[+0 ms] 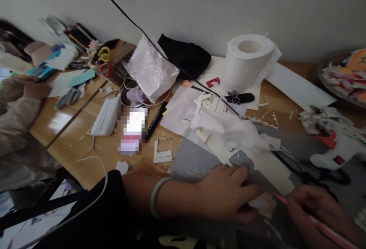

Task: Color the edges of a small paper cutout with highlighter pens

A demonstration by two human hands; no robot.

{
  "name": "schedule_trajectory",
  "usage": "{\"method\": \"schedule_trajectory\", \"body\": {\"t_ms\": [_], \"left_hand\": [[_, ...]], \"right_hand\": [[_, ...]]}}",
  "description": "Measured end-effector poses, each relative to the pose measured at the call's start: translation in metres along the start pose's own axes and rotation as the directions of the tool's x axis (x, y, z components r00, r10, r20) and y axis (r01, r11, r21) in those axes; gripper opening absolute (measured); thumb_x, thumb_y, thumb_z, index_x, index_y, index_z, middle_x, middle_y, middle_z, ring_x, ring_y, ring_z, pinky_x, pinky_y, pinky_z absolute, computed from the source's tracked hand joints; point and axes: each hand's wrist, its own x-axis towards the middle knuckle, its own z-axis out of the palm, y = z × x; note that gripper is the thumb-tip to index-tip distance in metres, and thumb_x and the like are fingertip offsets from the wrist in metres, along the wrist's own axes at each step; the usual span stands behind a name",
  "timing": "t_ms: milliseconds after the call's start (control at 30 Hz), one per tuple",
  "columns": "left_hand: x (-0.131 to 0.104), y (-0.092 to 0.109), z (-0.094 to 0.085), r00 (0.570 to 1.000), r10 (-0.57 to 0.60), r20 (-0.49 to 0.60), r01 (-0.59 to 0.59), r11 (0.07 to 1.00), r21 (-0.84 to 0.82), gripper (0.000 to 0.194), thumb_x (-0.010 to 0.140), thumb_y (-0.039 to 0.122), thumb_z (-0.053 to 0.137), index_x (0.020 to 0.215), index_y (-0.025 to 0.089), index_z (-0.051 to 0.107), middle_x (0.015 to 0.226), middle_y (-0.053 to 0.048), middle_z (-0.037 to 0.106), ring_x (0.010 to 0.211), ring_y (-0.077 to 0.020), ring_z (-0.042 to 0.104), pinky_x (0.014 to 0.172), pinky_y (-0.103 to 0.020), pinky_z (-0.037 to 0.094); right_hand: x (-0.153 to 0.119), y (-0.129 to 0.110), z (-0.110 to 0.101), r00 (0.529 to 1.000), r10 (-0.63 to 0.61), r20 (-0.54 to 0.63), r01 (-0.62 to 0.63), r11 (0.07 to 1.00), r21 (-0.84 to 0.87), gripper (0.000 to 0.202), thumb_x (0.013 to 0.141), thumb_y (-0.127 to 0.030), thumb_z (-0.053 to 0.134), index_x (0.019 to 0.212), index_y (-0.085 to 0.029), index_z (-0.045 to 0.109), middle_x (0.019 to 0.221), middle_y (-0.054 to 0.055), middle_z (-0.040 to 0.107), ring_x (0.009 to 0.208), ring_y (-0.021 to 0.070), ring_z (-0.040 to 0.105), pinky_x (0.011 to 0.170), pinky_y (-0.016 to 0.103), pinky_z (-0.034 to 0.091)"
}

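Observation:
My left hand (228,193), with a pale bangle on its wrist, is low in the view over the grey cutting mat (194,161). Its fingers are closed on a small pale piece (264,204). At the lower right, my right hand (317,211) grips a red and white pen-like tool (328,230), whose red tip points at the piece. Cream paper strips and crumpled white paper (234,127) lie just beyond my hands. A small cut-out card frame (163,150) rests left of the mat.
A paper roll (248,62), a white plastic bag (153,69) and a black pouch (185,56) stand by the wall. A glue gun (337,153) and scrap bowl (328,85) are right. A black cable hangs across. Another person's hand (36,89) is at far left.

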Motion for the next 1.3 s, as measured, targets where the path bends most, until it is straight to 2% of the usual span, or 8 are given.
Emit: {"method": "schedule_trajectory", "body": {"t_ms": [167,233,300,467,600,700,1233,1300], "left_hand": [[-0.0007,0.0007,-0.0001,0.999,-0.022,0.034,0.023,0.999,-0.032,0.038,0.079,0.045,0.046,0.110,0.024,0.048,0.094,-0.004,0.049,0.080,-0.0187,0.052,0.068,-0.032,0.045],[-0.0010,0.0011,0.0009,0.999,-0.032,0.027,0.033,0.999,-0.040,0.037,0.079,0.042,0.047,0.110,0.023,0.048,0.093,-0.005,0.048,0.079,-0.0191,0.052,0.068,-0.033,0.046],[-0.0014,0.0008,0.0022,1.000,-0.027,0.016,0.027,0.999,-0.036,0.035,0.079,0.039,0.047,0.110,0.022,0.049,0.092,-0.005,0.048,0.078,-0.0197,0.052,0.068,-0.034,0.046],[-0.0025,-0.0009,0.0064,1.000,-0.009,-0.012,0.009,1.000,-0.014,0.034,0.080,0.035,0.046,0.112,0.022,0.047,0.090,-0.005,0.047,0.077,-0.0197,0.052,0.067,-0.036,0.047],[-0.0023,-0.0007,0.0080,0.999,-0.020,-0.028,0.020,1.000,0.000,0.035,0.079,0.036,0.048,0.111,0.023,0.048,0.089,-0.004,0.048,0.076,-0.0183,0.051,0.067,-0.035,0.048],[-0.0014,0.0001,0.0077,0.999,-0.010,-0.033,0.011,1.000,0.012,0.034,0.080,0.036,0.047,0.111,0.023,0.048,0.088,-0.004,0.048,0.075,-0.0184,0.052,0.066,-0.035,0.048],[-0.0029,-0.0001,0.0080,0.999,0.001,-0.034,-0.001,1.000,0.015,0.034,0.080,0.036,0.047,0.111,0.022,0.047,0.087,-0.004,0.049,0.077,-0.0194,0.052,0.066,-0.035,0.048],[-0.0032,-0.0001,0.0080,0.999,0.008,-0.040,-0.008,1.000,0.013,0.034,0.080,0.036,0.047,0.111,0.022,0.047,0.087,-0.004,0.049,0.076,-0.0191,0.052,0.065,-0.035,0.047]], "right_hand": [[-0.0032,-0.0095,0.0108,0.982,-0.017,-0.186,0.004,0.998,-0.070,0.021,0.068,-0.031,0.052,0.055,-0.023,0.037,0.047,-0.004,0.047,0.039,0.0094,0.042,0.037,0.020,0.034],[-0.0034,-0.0076,0.0121,0.986,-0.015,-0.166,0.004,0.998,-0.065,0.024,0.068,-0.030,0.053,0.053,-0.023,0.036,0.046,-0.004,0.046,0.040,0.0091,0.041,0.036,0.020,0.031],[-0.0026,-0.0050,0.0108,0.985,-0.026,-0.171,0.005,0.993,-0.122,0.030,0.069,-0.030,0.054,0.049,-0.022,0.033,0.041,-0.006,0.036,0.037,0.0079,0.034,0.036,0.020,0.026],[-0.0004,-0.0026,0.0062,0.997,-0.040,-0.072,0.036,0.998,-0.060,0.029,0.069,-0.023,0.051,0.050,-0.021,0.029,0.044,-0.007,0.031,0.040,0.0064,0.030,0.039,0.019,0.025],[-0.0008,-0.0028,0.0063,0.999,-0.016,-0.045,0.015,1.000,-0.021,0.027,0.070,-0.022,0.051,0.053,-0.020,0.030,0.047,-0.007,0.036,0.043,0.0061,0.033,0.041,0.018,0.027],[-0.0010,-0.0023,0.0061,0.998,-0.055,-0.012,0.054,0.998,-0.042,0.025,0.069,-0.020,0.051,0.054,-0.020,0.032,0.048,-0.007,0.038,0.043,0.0057,0.032,0.042,0.018,0.026],[0.0046,-0.0016,0.0039,0.997,-0.065,0.045,0.066,0.998,-0.006,0.024,0.066,-0.013,0.046,0.053,-0.020,0.028,0.048,-0.008,0.031,0.045,0.0063,0.029,0.041,0.018,0.023],[0.0051,-0.0025,0.0037,0.997,-0.033,0.064,0.031,0.999,0.020,0.023,0.065,-0.013,0.046,0.053,-0.020,0.028,0.047,-0.008,0.030,0.044,0.0065,0.029,0.040,0.018,0.022]]}}
